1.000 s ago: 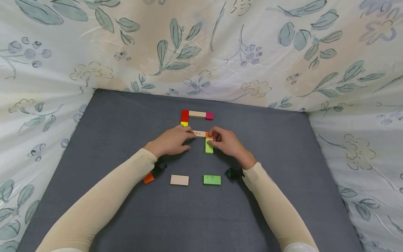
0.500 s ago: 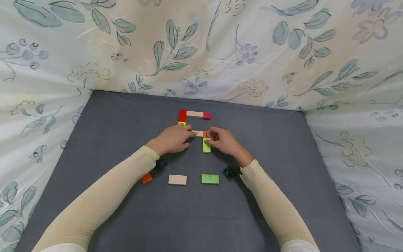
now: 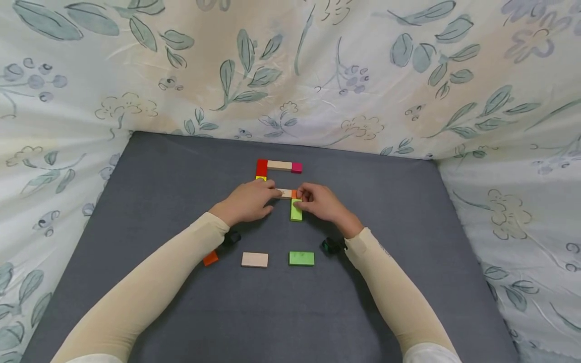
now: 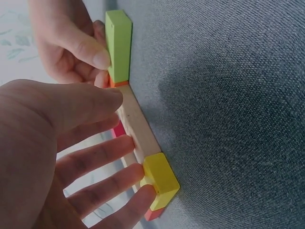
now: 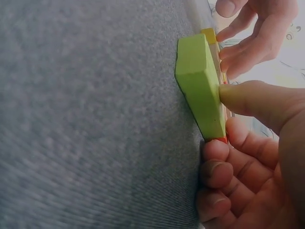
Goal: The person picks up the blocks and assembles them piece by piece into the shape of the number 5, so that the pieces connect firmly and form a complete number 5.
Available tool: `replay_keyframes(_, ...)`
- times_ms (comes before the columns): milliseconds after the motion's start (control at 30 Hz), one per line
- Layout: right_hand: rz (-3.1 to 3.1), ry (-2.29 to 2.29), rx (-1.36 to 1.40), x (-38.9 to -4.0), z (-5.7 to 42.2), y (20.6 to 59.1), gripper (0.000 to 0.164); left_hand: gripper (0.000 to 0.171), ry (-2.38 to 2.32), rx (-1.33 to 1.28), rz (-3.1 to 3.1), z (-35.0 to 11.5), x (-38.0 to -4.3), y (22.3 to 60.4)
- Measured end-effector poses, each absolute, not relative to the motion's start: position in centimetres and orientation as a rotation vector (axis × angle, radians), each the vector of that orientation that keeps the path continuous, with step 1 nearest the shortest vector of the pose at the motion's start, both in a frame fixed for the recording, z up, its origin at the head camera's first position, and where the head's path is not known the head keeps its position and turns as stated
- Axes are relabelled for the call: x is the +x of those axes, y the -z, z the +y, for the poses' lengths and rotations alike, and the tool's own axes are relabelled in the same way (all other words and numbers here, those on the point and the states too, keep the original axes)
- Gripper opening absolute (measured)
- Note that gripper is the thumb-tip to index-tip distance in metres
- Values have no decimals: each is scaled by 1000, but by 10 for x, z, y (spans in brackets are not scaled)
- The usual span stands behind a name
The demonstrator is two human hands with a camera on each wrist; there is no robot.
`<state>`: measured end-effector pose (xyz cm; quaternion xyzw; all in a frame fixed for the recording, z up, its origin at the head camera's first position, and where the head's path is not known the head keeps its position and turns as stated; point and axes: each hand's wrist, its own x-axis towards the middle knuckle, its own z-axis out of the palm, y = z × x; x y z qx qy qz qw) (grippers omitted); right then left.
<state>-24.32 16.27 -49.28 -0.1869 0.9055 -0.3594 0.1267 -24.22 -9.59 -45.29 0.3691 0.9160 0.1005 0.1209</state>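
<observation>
My right hand [image 3: 326, 204] has its thumb on the top of a lime-green wooden block [image 3: 296, 213], fingers curled beside the small orange block [image 3: 294, 193] at its far end. Along a plain wooden block [image 3: 285, 193] and a yellow block [image 4: 162, 176] spread the extended fingers of my left hand [image 3: 247, 200], their tips touching the blocks. That hand covers most of the yellow block in the head view. Farther back a red block [image 3: 262, 167], a plain block [image 3: 279, 165] and a magenta block [image 3: 297, 168] continue the angular line.
Nearer me on the dark grey cloth [image 3: 272, 312] lie a plain wooden block [image 3: 255, 260], a green block [image 3: 301, 258] and an orange-red block [image 3: 211, 258], partly hidden by the left sleeve. A floral curtain [image 3: 181, 65] stands behind and at both sides.
The head view has shifted slightly, so everything sits a little farther left in it. Both hands and the blocks keep their places relative to each other.
</observation>
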Motion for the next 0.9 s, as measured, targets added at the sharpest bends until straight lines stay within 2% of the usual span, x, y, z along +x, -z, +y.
replay_keyframes(600,2619,1049,-538,-248,162,492,10,41,-231,1113,2720,-92,-238,456)
replay_keyframes(900,2611,1046,-533,-248,162,492,12,41,-412,1104,2725,-97,-242,460)
